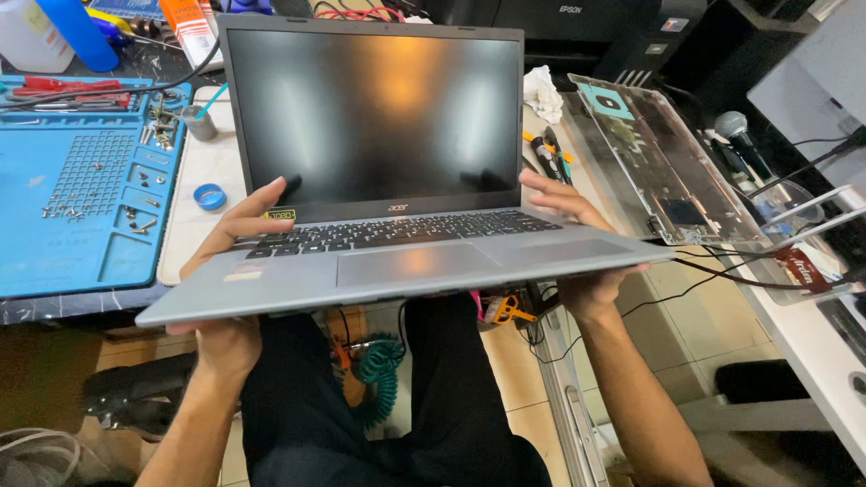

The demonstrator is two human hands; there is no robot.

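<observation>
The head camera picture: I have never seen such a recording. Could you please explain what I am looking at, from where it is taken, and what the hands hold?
The picture comes from one camera worn on a person's head, looking down, so you see that person's own two bare arms and their legs below. There is no robot.

The left hand and the right hand hold an open silver laptop by its two sides, with thumbs on the keyboard deck and fingers underneath. Its screen is dark, and it is lifted above the person's lap, in front of the workbench.

On the bench, at the left, lies a blue repair mat with small screws in its compartments. At the right lies a detached laptop cover, and a microphone beyond it. A teal coiled cable hangs below.
</observation>
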